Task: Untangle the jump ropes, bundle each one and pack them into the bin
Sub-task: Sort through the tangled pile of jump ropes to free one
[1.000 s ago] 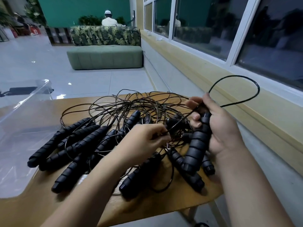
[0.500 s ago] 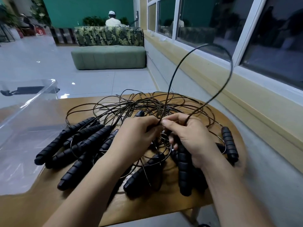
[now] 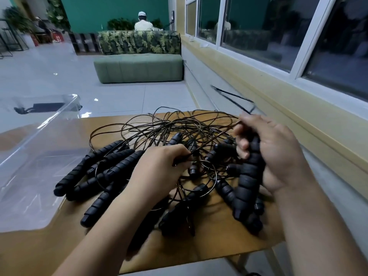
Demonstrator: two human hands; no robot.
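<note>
A black ribbed handle (image 3: 248, 182) is gripped by the right hand (image 3: 278, 156); tangled cords (image 3: 199, 127) are pinched by the left hand (image 3: 159, 172) above the tabletop (image 3: 219, 248).

Lounge beyond the desk (image 3: 219, 244)
A green bench (image 3: 138, 67) with a leaf-print back (image 3: 139, 41) stands on the tiled floor (image 3: 49, 76) beside the windows (image 3: 258, 26); a capped person (image 3: 143, 23) sits behind it.

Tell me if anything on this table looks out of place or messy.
The jump ropes lie on the table as one tangled heap, looped through each other. None is bundled. The right hand grips one handle; the left hand pinches a cord in the tangle.
</note>
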